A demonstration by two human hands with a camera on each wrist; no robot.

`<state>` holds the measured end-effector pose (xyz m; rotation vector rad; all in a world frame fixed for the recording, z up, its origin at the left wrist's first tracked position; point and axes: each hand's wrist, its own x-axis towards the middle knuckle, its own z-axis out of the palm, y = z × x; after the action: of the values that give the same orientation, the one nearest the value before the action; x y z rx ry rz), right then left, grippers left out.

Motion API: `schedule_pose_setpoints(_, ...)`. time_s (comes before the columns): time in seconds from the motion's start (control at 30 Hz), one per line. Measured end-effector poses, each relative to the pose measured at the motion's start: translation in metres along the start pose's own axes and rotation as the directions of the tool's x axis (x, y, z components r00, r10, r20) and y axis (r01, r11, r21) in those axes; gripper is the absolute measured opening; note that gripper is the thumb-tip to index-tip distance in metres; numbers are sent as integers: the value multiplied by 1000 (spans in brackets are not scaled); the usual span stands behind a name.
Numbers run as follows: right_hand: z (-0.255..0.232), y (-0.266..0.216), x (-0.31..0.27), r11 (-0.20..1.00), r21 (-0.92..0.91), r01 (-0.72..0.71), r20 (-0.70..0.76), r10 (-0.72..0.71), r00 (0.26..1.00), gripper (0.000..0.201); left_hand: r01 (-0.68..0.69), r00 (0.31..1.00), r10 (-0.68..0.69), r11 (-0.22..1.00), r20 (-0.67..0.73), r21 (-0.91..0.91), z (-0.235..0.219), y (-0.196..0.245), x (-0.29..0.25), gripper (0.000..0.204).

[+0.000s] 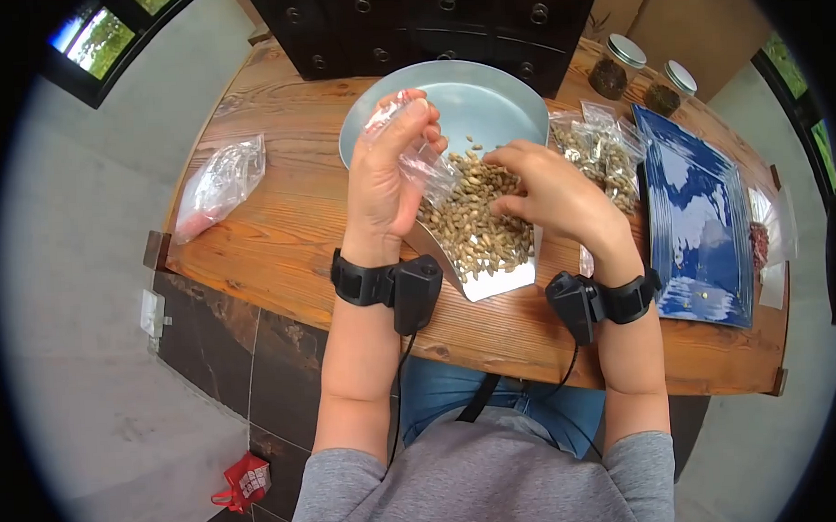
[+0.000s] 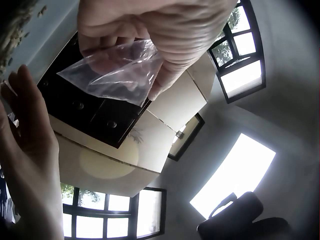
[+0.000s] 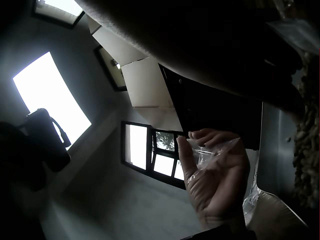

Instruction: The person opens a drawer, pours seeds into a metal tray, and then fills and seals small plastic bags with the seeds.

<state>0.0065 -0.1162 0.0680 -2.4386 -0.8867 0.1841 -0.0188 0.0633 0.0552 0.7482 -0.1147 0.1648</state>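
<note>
My left hand [image 1: 387, 170] is raised over the left side of a silvery scoop-shaped tray [image 1: 500, 284]. It pinches a clear plastic bag [image 2: 117, 75] between thumb and fingers, and the bag hangs down toward the tray. A heap of small tan-green dried pods [image 1: 481, 222] fills the tray. Over the heap's right side is my right hand [image 1: 563, 191], palm down, its thumb and fingers apart with fingertips right at the pods. Behind the tray, and partly covered by it, is a large round pale-blue pan [image 1: 458, 98].
Bags of similar pods [image 1: 608, 158] lie to the right, beside a blue rectangular platter [image 1: 697, 219]. Two lidded glass jars [image 1: 609, 70] stand at the back right. A dark drawer cabinet [image 1: 410, 27] backs the pan. A clear bag [image 1: 222, 185] lies at left.
</note>
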Motion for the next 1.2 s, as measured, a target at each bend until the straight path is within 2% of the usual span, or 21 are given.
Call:
schedule_pose_setpoints(0.1, 13, 1, 10, 992, -36, 117, -4, -118, 993, 49, -55, 996, 62, 993, -59, 107, 3, 4, -3, 25)
schedule_pose_setpoints(0.23, 22, -2, 20, 992, -81, 92, 98, -84, 992, 54, -101, 986, 128, 966, -104, 237, 2, 4, -2, 34)
schedule_pose_setpoints(0.27, 26, 0, 21, 990, -81, 112, 71, -107, 992, 44, -102, 985, 131, 966, -110, 237, 2, 3, -2, 34)
schedule_pose_setpoints(0.3, 26, 1, 23, 990, -80, 116, 77, -110, 991, 44, -101, 986, 132, 959, -103, 266, 2, 3, -1, 32)
schedule_pose_setpoints(0.37, 26, 5, 28, 996, -47, 80, 111, -74, 991, 29, -98, 986, 133, 951, -102, 292, 3, 1, -1, 30)
schedule_pose_setpoints(0.4, 24, 6, 29, 996, -47, 81, 116, -75, 990, 29, -94, 989, 125, 943, -77, 318, 4, 1, -2, 30)
schedule_pose_setpoints(0.47, 20, 7, 31, 995, 27, 95, 99, -97, 990, 16, -90, 992, 117, 935, -58, 343, 5, -1, -3, 30)
schedule_pose_setpoints(0.53, 21, 10, 32, 994, 54, 100, 72, -103, 992, 14, -76, 996, 84, 912, -3, 402, 6, -3, -4, 29)
schedule_pose_setpoints(0.7, 9, 12, 33, 985, 154, 82, 14, -85, 996, 12, -69, 998, 61, 856, 33, 512, 7, -9, -5, 28)
schedule_pose_setpoints(0.77, -1, 10, 31, 957, 268, 110, -129, -77, 989, 14, -71, 997, 47, 829, 56, 554, 7, -10, -5, 27)
schedule_pose_setpoints(0.83, -11, 12, 30, 951, 284, 122, -159, -78, 984, 17, -67, 990, -27, 764, 136, 642, 8, -13, -6, 25)
schedule_pose_setpoints(0.93, -25, 6, 24, 906, 415, 90, -263, 24, 965, 15, -13, 984, -114, 715, 135, 699, 8, -15, -6, 22)
schedule_pose_setpoints(0.97, -28, 3, 22, 906, 414, 90, -263, 24, 965, 15, 21, 978, -165, 678, 125, 734, 8, -15, -7, 23)
schedule_pose_setpoints(1.03, -31, 0, 21, 831, 545, 115, -267, 42, 963, 14, 20, 977, -173, 645, 121, 764, 6, -18, -6, 23)
schedule_pose_setpoints(1.07, -30, -2, 20, 831, 545, 115, -265, 40, 963, 14, 19, 976, -182, 608, 116, 793, 5, -20, -6, 23)
schedule_pose_setpoints(1.2, -26, -8, 21, 832, 505, 229, -242, -119, 963, 14, 79, 971, -224, 642, 87, 763, 3, -26, -4, 29)
